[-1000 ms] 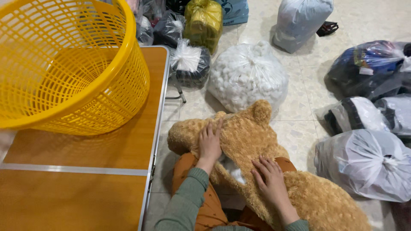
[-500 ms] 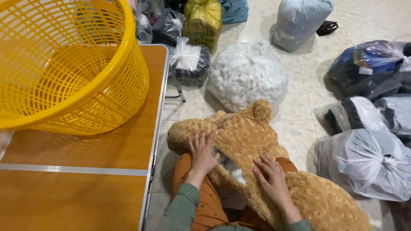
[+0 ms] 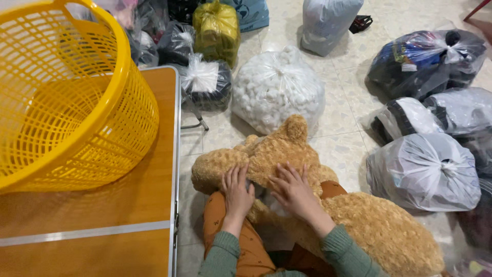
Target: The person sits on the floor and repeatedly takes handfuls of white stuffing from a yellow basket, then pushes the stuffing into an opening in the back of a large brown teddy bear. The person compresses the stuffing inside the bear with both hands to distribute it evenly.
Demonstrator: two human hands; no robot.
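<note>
Teddy bear (image 3: 333, 215) lies across the person's lap, over the floor just right of the desk (image 3: 102, 225) edge. Bags hem it in: white sack (image 3: 277, 87) ahead, tied bag (image 3: 425, 172) right; bare tile only between them. Left hand (image 3: 237, 191) flat on the plush, fingers together. Right hand (image 3: 292, 191) beside it, fingers slightly spread, pressing the fur. Nothing pinched. Bear's long axis is diagonal, head end up-left, body down-right. Yellow basket (image 3: 66, 113) stands on the desk.

Teddy bear (image 3: 328, 215)'s face — hidden; basket (image 3: 77, 118) — cropped
</note>
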